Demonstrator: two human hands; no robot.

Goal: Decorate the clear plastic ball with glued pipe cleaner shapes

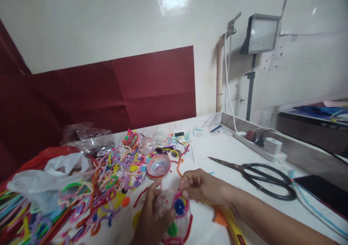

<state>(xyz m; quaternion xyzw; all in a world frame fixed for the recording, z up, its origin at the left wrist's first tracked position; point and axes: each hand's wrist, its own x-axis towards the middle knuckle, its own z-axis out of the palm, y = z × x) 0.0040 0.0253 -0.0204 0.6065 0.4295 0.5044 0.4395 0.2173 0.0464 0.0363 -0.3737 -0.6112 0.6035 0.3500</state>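
My left hand [152, 214] is closed round the side of a clear plastic ball [166, 221], its thumb across the front. A pink pipe-cleaner ring [187, 210] with a blue centre [179, 206] sits on the ball, above a green spot [172, 229]. With thumb and fingertips pinched, my right hand [199, 187] grips the ring's upper edge. Whether the ring is fixed to the ball, I cannot tell. Just beyond both hands stands a clear bowl-shaped half [158, 166] with a red rim. Below my right forearm lies a yellow glue gun [234, 227], partly cut off.
Coloured pipe cleaners [108, 187] cover the left of the table, beside a white plastic bag [51, 176]. Large black-handled scissors [268, 178] lie open at right, near a dark phone [323, 194]. A power strip [261, 147] runs along the raised table edge.
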